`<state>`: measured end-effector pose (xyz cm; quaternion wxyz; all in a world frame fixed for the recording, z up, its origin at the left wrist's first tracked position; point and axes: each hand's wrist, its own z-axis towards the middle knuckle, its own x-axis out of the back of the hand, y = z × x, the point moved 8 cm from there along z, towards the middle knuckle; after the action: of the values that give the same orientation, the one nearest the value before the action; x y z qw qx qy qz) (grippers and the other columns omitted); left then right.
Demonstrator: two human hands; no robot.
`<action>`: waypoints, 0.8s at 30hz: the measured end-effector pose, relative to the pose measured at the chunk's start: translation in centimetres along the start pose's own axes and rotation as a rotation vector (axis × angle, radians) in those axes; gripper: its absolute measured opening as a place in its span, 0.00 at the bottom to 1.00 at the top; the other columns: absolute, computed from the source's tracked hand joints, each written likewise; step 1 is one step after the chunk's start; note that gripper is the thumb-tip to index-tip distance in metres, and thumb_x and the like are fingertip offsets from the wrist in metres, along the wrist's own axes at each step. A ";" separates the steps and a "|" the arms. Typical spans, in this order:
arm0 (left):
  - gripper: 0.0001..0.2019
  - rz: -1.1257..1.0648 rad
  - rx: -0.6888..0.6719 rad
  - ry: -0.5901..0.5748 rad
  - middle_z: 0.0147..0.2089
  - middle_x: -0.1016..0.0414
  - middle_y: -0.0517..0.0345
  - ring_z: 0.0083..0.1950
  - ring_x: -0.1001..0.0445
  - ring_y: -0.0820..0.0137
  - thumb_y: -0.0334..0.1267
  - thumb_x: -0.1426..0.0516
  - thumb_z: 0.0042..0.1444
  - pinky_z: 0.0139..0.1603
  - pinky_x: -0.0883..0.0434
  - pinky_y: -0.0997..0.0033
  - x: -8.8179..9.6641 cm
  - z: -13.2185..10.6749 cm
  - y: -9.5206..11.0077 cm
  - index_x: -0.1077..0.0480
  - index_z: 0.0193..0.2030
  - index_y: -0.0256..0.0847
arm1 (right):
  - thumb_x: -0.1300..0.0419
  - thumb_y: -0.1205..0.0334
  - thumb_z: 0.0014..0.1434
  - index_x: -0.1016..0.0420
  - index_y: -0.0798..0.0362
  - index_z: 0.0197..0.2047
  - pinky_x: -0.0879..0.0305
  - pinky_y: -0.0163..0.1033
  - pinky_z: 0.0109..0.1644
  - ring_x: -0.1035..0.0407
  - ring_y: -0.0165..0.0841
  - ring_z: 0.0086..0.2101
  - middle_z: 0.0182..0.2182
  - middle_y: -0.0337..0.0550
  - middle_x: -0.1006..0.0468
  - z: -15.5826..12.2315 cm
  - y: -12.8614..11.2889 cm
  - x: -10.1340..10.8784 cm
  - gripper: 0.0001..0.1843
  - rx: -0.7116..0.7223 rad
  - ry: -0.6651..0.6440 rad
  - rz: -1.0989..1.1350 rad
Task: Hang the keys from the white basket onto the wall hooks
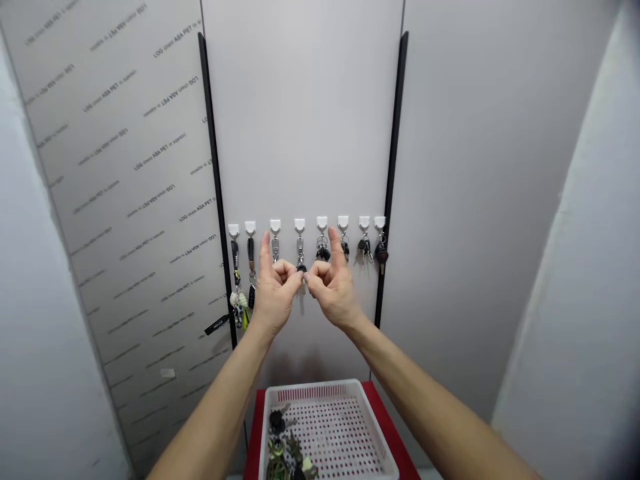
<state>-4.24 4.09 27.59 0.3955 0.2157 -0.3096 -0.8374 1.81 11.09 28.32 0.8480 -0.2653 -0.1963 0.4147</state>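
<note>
My left hand (271,299) and my right hand (337,297) are raised side by side before a row of white wall hooks (299,225). Both index fingers point straight up, and the thumbs reach inward until their tips meet or nearly meet. The other fingers are curled, with nothing visible held in them. Just behind the thumb tips hangs a black-headed key (301,268) on a silver clasp (300,245); whether the thumbs touch it I cannot tell. My left hand partly covers a neighbouring silver clasp (275,248). Beside my right index finger hang black keys (323,253).
More key bunches (365,249) and a black-red key (381,255) hang at right; strap keychains (235,267) hang at left. Below, a white perforated basket (387,447) with several keys (277,420) stands on a red surface (400,453). Black vertical strips (395,133) flank the panel.
</note>
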 end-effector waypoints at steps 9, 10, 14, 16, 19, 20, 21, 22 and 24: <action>0.29 0.642 0.224 0.507 0.42 0.39 0.50 0.42 0.38 0.69 0.37 0.48 0.38 0.41 0.40 0.69 10.9 1.0 -8.5 0.52 0.50 0.38 | 0.49 0.64 0.42 0.36 0.57 0.39 0.42 0.33 0.31 0.39 0.26 0.25 0.26 0.42 0.32 2.4 9.4 -1.1 0.18 -0.279 0.032 -0.320; 0.29 0.740 0.244 0.533 0.44 0.40 0.47 0.45 0.40 0.66 0.38 0.47 0.38 0.43 0.42 0.66 11.6 1.3 -8.9 0.51 0.49 0.37 | 0.49 0.64 0.41 0.36 0.57 0.38 0.42 0.34 0.34 0.38 0.27 0.27 0.29 0.44 0.31 3.1 9.8 -1.5 0.17 -0.264 0.044 -0.357; 0.31 0.933 0.398 0.459 0.46 0.40 0.42 0.47 0.41 0.57 0.43 0.47 0.36 0.42 0.43 0.58 11.3 2.4 -11.3 0.52 0.49 0.37 | 0.48 0.61 0.42 0.35 0.56 0.38 0.44 0.36 0.38 0.37 0.31 0.33 0.33 0.47 0.31 5.5 11.2 -3.6 0.17 -0.285 0.073 -0.554; 0.30 0.914 0.516 0.439 0.41 0.35 0.43 0.43 0.37 0.58 0.42 0.48 0.37 0.38 0.40 0.59 11.2 2.4 -12.7 0.51 0.49 0.38 | 0.49 0.58 0.42 0.33 0.54 0.33 0.44 0.36 0.35 0.37 0.34 0.32 0.30 0.47 0.30 5.9 12.3 -4.4 0.15 -0.383 0.070 -0.661; 0.17 0.826 0.547 0.425 0.33 0.32 0.48 0.36 0.33 0.62 0.37 0.52 0.40 0.33 0.38 0.65 11.7 2.9 -13.7 0.42 0.41 0.39 | 0.52 0.57 0.43 0.32 0.53 0.24 0.45 0.35 0.29 0.37 0.33 0.28 0.24 0.44 0.29 6.1 12.9 -5.1 0.11 -0.441 0.052 -0.723; 0.13 0.779 0.517 0.425 0.31 0.31 0.49 0.35 0.32 0.64 0.36 0.53 0.41 0.32 0.38 0.67 12.1 3.2 -13.6 0.39 0.36 0.39 | 0.54 0.58 0.44 0.33 0.53 0.22 0.45 0.34 0.28 0.38 0.32 0.27 0.23 0.43 0.30 6.3 12.6 -4.9 0.11 -0.424 0.073 -0.718; 0.11 0.721 0.475 0.429 0.29 0.31 0.51 0.33 0.32 0.66 0.34 0.54 0.41 0.30 0.37 0.69 12.6 3.7 -13.2 0.37 0.33 0.39 | 0.56 0.59 0.46 0.35 0.53 0.21 0.46 0.33 0.28 0.39 0.30 0.25 0.21 0.42 0.31 6.5 12.1 -4.5 0.13 -0.397 0.111 -0.705; 0.10 0.658 0.427 0.439 0.27 0.31 0.54 0.30 0.32 0.68 0.33 0.54 0.41 0.28 0.37 0.70 13.1 4.4 -12.6 0.37 0.30 0.39 | 0.59 0.60 0.47 0.36 0.53 0.21 0.46 0.32 0.27 0.40 0.29 0.24 0.20 0.41 0.32 6.9 11.4 -4.0 0.14 -0.363 0.160 -0.688; 0.10 0.540 0.334 0.483 0.22 0.33 0.58 0.25 0.33 0.71 0.32 0.54 0.40 0.25 0.37 0.73 14.1 5.9 -10.4 0.36 0.29 0.39 | 0.61 0.61 0.48 0.37 0.53 0.20 0.47 0.31 0.26 0.41 0.27 0.23 0.19 0.39 0.33 8.0 9.6 -3.0 0.15 -0.288 0.244 -0.656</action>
<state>-21.66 0.10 22.96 0.6224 0.3786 -0.3850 -0.5667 -10.07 15.94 28.33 0.9069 -0.3525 -0.2244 0.0546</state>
